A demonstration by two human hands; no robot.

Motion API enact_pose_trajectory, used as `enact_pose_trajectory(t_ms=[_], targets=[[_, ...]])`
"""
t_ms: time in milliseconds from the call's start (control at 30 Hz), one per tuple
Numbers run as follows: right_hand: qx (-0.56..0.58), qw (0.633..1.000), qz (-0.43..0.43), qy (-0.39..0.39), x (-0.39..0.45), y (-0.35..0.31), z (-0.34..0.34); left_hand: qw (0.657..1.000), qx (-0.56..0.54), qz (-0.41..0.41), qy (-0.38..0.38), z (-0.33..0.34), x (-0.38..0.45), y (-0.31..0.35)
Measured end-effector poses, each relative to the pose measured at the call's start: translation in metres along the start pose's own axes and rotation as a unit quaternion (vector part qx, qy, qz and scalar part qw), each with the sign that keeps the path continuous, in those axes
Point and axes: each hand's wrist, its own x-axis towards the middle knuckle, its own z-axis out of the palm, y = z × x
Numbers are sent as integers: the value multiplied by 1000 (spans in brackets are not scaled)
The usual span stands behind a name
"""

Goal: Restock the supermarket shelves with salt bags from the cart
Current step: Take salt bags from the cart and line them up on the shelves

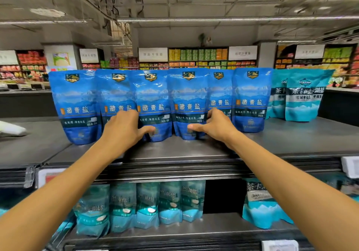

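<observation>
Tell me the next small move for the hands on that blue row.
Probably nudge the two middle blue bags upright and level. They lean and overlap, with the left hand and right hand already on them; the outer blue bags stand straighter.

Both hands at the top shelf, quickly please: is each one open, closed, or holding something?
Left hand: open, fingers spread against the dark blue plastic salt bags, gripping none.
Right hand: open, fingers resting on the same row.
</observation>
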Motion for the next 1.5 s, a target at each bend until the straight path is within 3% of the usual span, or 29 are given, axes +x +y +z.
enact_pose_trajectory(t_ms=[100,167,233,333,433,600,833,1033,1133,1267,1400,1500], targets=[[-8,1000,-6,28,-14,2,-10,993,-61,22,96,-8,-16,4],[6,996,-25,82,-31,3,-21,969,-174,64,161,-13,-34,16],[42,984,-75,157,-52,6,-36,936,-292,81,179,-15,-54,39],[113,962,-130,210,-97,22,-66,873,-464,80,128,-7,-78,86],[139,948,-140,251,-150,51,-98,776,-622,92,52,8,-99,143],[127,932,-68,332,-249,113,-153,667,-727,128,-101,46,-140,246],[102,863,91,486,-413,210,-230,607,-723,156,-292,106,-230,404],[87,786,220,571,-554,299,-271,565,-664,156,-465,146,-341,523],[100,733,285,610,-613,340,-274,554,-610,179,-538,167,-395,567],[95,636,383,664,-683,395,-265,537,-514,256,-618,200,-463,617],[49,575,482,659,-743,440,-236,529,-421,292,-676,251,-526,652],[25,554,570,606,-778,465,-204,522,-345,315,-714,295,-571,669]])
